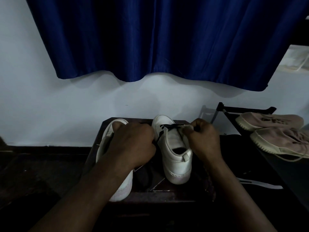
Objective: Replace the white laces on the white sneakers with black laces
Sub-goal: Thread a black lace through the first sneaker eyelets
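Head view: two white sneakers stood side by side on a dark stand [93, 148], toes pointing away toward a pale wall [66, 114]; the laced sneaker [178, 164] was on the right of the pair, heel toward the camera, its opening showing dark inside; a black lace [168, 126] crossed its front near the toe and ran out to both sides. The left hand [133, 144] lay just left of that shoe, its fingers curled in against the shoe's side, pinching the lace strand that slanted down from the eyelets; its wrist and forearm covered much of the second sneaker [123, 185], which stood just beside the first, only its toe and heel showing. The right hand [204, 141] was at the shoe's right side, fingers curled tight, pinching the other lace strand at the edge of the upper by the front eyelets; how much lace it held was hidden by the fingers. A blue curtain [158, 39] hung above, its hem short of the stand; to the right, a pair of pinkish shoes [270, 121] with ribbed pale soles sat on a black rack [247, 108], well apart from the hands; a pale strip [260, 184] lay low beside the right forearm; the scene was dim.
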{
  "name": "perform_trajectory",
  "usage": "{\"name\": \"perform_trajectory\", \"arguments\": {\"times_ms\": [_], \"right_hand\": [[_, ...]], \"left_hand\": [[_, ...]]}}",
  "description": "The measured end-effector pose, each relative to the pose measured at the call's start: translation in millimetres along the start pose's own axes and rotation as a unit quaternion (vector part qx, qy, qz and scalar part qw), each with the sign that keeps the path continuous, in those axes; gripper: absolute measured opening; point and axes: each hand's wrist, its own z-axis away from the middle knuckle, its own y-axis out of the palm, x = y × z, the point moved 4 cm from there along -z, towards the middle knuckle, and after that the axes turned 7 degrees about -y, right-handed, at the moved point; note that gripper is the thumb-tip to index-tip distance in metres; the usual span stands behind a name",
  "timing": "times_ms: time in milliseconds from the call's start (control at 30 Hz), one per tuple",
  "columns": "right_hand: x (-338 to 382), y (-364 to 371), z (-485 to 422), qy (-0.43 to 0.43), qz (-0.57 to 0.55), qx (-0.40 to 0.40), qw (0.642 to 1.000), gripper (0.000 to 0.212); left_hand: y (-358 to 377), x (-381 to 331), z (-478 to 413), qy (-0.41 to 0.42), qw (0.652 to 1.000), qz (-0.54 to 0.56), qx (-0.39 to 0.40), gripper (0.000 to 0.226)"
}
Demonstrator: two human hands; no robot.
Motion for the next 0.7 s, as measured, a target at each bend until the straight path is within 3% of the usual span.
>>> {"name": "perform_trajectory", "arguments": {"times_ms": [100, 267, 533, 700], "right_hand": [[0, 1, 1, 0.000, 0.000, 0.012, 1.000, 0.024], [4, 2, 4, -0.020, -0.002, 0.030, 0.999, 0.020], [5, 2, 5, 0.003, 0.015, -0.034, 0.999, 0.018], [2, 3, 3, -0.019, -0.025, 0.018, 0.999, 0.019]], "left_hand": [[-6, -2, -2, -0.006, 0.996, 0.079, -0.051, 0.018], [-4, -13, -3, 0.011, 0.996, 0.054, -0.074, 0.019], [-4, -4, -5, -0.025, 0.998, 0.027, -0.054, 0.028], [-1, 7, -6, -0.037, 0.992, 0.113, -0.030, 0.013]]}}
